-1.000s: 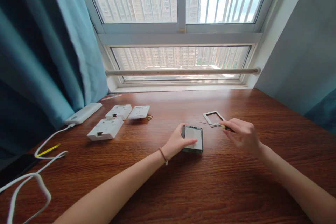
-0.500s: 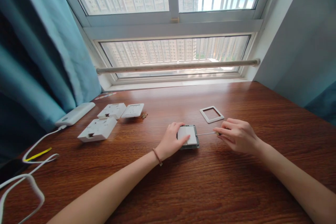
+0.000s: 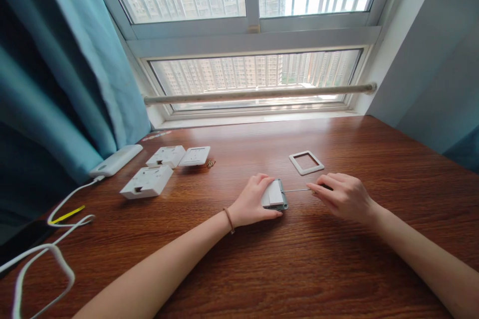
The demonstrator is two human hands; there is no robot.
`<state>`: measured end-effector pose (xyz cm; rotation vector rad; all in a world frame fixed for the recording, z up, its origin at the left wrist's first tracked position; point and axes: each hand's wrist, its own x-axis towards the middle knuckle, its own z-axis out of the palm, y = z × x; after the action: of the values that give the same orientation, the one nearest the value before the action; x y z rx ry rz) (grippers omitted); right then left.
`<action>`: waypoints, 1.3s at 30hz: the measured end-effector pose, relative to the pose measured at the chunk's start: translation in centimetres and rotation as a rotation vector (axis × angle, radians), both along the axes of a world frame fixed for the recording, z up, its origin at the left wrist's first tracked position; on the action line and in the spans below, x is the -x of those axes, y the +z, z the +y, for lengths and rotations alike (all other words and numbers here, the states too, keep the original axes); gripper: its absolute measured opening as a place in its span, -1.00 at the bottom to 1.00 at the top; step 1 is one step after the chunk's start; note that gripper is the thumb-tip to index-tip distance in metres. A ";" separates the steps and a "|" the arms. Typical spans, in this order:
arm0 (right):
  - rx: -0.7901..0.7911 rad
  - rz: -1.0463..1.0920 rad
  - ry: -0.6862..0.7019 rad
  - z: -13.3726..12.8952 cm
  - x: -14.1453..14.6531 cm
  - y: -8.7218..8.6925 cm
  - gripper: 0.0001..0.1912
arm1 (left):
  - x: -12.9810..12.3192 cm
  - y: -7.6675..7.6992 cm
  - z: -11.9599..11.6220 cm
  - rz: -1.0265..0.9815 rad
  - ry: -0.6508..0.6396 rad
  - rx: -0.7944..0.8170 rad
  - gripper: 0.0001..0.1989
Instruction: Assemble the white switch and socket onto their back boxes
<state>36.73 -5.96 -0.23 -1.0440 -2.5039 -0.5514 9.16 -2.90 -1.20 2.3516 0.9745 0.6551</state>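
A white wall switch point(image 3: 276, 193) with a grey base lies on the brown table. Fingers and thumb of my left hand point(image 3: 254, 202) grip it from the left, at its far and near edges. My right hand point(image 3: 342, 197) is closed round a screwdriver point(image 3: 297, 190), whose handle is mostly hidden in the fingers. The thin metal shaft points left, and its tip meets the right edge of the switch. Behind my right hand lies a white square frame point(image 3: 307, 162) with an open middle.
At the left stand two white mounting boxes point(image 3: 147, 183), with a white socket plate point(image 3: 194, 156) and several small screws point(image 3: 211, 163) beside them. A white power strip point(image 3: 117, 159), its cable point(image 3: 62, 224) and a yellow strip point(image 3: 69, 214) lie farther left. The window point(image 3: 258, 75) borders the table's back.
My left thumb has moved from the top of the switch to its near edge. My right fingers have shifted on the screwdriver handle. The whole view has slid slightly to the right.
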 end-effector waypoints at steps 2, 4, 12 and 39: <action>-0.041 -0.005 0.016 -0.3 0.1 -0.1 -0.72 | 0.0 0.1 0.0 0.005 -0.023 -0.001 -0.22; -0.051 0.010 0.030 -0.4 0.2 -0.3 -0.69 | 0.0 0.1 0.0 0.003 -0.042 0.005 -0.21; 0.356 0.285 -0.074 0.9 0.3 -1.8 -0.81 | 0.1 -0.1 -0.1 -0.028 -0.025 -0.003 -0.21; 0.391 0.500 -0.011 -1.9 6.3 -1.1 -0.61 | -0.8 -0.5 -1.0 -0.074 -0.036 -0.039 -0.20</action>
<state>30.39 -7.90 -1.35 -1.1571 -2.1904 0.1966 10.00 -3.94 -1.66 2.3550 0.8929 0.7483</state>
